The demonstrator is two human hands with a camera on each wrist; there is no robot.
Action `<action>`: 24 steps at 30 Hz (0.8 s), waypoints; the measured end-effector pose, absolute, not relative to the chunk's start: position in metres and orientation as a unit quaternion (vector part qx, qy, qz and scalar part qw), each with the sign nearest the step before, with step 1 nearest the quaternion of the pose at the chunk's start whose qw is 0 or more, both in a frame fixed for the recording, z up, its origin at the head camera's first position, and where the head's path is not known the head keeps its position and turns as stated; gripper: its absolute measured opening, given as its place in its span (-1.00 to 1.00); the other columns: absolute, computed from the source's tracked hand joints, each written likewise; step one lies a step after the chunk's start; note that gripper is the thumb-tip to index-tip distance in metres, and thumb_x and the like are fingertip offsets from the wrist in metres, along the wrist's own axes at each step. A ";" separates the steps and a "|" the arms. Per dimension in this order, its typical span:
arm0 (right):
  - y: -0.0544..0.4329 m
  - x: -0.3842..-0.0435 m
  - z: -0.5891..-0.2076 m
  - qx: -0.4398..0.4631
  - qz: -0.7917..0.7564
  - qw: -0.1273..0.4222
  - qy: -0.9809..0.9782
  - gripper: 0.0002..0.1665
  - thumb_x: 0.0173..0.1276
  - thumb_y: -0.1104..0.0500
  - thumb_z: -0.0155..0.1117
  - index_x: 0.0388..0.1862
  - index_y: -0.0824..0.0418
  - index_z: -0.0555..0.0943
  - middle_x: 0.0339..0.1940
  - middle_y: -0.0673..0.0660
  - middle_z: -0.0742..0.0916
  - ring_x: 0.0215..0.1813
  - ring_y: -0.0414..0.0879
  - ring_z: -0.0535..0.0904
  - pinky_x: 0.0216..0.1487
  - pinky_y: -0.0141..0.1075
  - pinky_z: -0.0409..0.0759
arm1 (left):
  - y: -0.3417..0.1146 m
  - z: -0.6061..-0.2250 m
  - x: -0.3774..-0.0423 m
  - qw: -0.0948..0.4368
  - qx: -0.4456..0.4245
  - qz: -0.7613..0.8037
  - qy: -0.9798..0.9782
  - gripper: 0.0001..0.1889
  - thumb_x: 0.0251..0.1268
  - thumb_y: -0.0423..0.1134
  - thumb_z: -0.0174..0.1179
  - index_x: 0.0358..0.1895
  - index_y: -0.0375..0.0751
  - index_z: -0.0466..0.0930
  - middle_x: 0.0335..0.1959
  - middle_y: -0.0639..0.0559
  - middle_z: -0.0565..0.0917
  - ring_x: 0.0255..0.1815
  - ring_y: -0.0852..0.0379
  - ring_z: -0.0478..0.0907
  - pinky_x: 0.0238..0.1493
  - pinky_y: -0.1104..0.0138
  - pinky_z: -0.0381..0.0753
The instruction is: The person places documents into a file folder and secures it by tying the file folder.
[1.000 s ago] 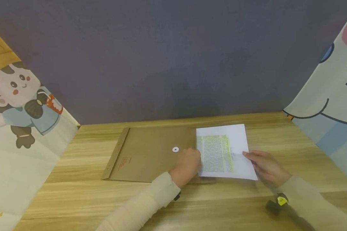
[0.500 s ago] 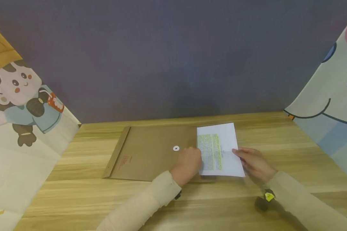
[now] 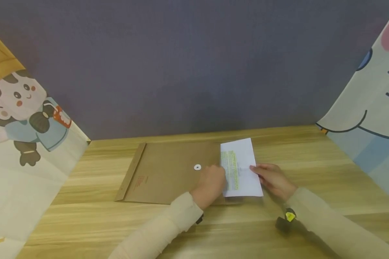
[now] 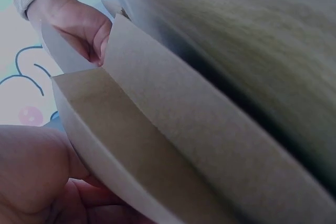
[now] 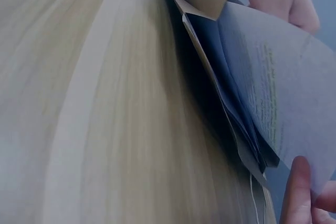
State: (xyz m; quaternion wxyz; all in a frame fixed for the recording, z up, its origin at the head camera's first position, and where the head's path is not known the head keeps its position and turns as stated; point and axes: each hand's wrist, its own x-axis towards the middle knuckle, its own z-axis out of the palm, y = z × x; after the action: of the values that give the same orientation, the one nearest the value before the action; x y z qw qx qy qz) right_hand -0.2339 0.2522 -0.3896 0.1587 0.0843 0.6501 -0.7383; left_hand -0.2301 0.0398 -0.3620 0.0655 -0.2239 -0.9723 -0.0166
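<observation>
A brown string-tie document envelope lies flat, its mouth facing right. My left hand grips the upper panel at that mouth; in the left wrist view the envelope's side gapes open beside the left hand. A white sheet of paper with yellow-highlighted print is partly inside, its right part sticking out. My right hand pinches the outer edge between thumb and fingers. In the right wrist view the paper bends above the envelope's inner folds. The inserted part is hidden.
A wood-grain table carries the envelope. A dark grey panel rises behind it, with cartoon-printed sheets on both sides. A thin string hangs at the envelope's edge. A dark wrist device sits under the right sleeve.
My right hand has moved left, sliding the paper deeper into the envelope; less of the print shows. The left hand and the envelope have stayed in place.
</observation>
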 end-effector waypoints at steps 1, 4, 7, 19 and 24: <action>0.250 -0.235 -0.389 0.085 -0.737 0.159 0.651 -0.94 0.36 0.23 0.17 -0.28 0.19 0.58 -0.43 -0.04 0.69 -0.42 -0.30 0.57 -0.38 -0.50 0.57 | 0.040 -0.362 -0.230 0.061 -0.222 -0.015 -0.973 -0.86 0.16 -0.33 0.17 -0.51 -0.22 0.66 -0.62 -0.03 0.59 -0.65 0.13 0.50 -0.72 0.34 0.44; 0.242 -0.237 -0.388 0.089 -0.723 0.159 0.666 -0.88 0.36 0.22 0.17 -0.21 0.27 0.56 -0.48 -0.06 0.65 -0.50 -0.32 0.49 -0.46 -0.52 0.51 | 0.042 -0.361 -0.231 0.039 -0.212 -0.008 -0.976 -0.85 0.19 -0.30 0.17 -0.49 -0.23 0.66 -0.63 -0.01 0.57 -0.66 0.17 0.45 -0.72 0.37 0.42; 0.236 -0.240 -0.388 0.084 -0.710 0.155 0.681 -0.78 0.36 0.20 0.17 -0.14 0.35 0.52 -0.53 -0.07 0.60 -0.56 -0.34 0.41 -0.50 -0.53 0.46 | 0.044 -0.361 -0.231 0.019 -0.202 -0.001 -0.979 -0.85 0.22 -0.27 0.19 -0.45 -0.23 0.67 -0.63 0.00 0.56 -0.66 0.18 0.44 -0.70 0.40 0.43; 0.220 -0.251 -0.393 0.087 -0.709 0.133 0.687 -0.86 0.35 0.27 0.15 -0.21 0.35 0.53 -0.60 -0.08 0.59 -0.62 -0.36 0.42 -0.55 -0.54 0.48 | 0.044 -0.362 -0.229 0.045 -0.219 0.017 -0.975 -0.94 0.13 -0.29 0.27 -0.39 -0.20 0.69 -0.55 -0.02 0.65 -0.55 0.12 0.60 -0.61 0.37 0.56; 0.215 -0.252 -0.395 0.090 -0.716 0.134 0.680 -0.94 0.34 0.30 0.14 -0.29 0.30 0.53 -0.57 -0.07 0.63 -0.57 -0.33 0.49 -0.47 -0.50 0.55 | 0.044 -0.363 -0.228 0.077 -0.213 0.023 -0.974 -0.93 0.14 -0.27 0.27 -0.40 -0.17 0.68 -0.54 0.00 0.64 -0.57 0.12 0.60 -0.64 0.36 0.55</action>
State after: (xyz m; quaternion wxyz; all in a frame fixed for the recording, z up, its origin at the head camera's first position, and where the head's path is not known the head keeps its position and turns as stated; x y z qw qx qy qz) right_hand -0.2519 0.2153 -0.3951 0.1343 0.0902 0.6796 -0.7155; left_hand -0.2278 0.0438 -0.3633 0.0765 -0.2135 -0.9737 0.0230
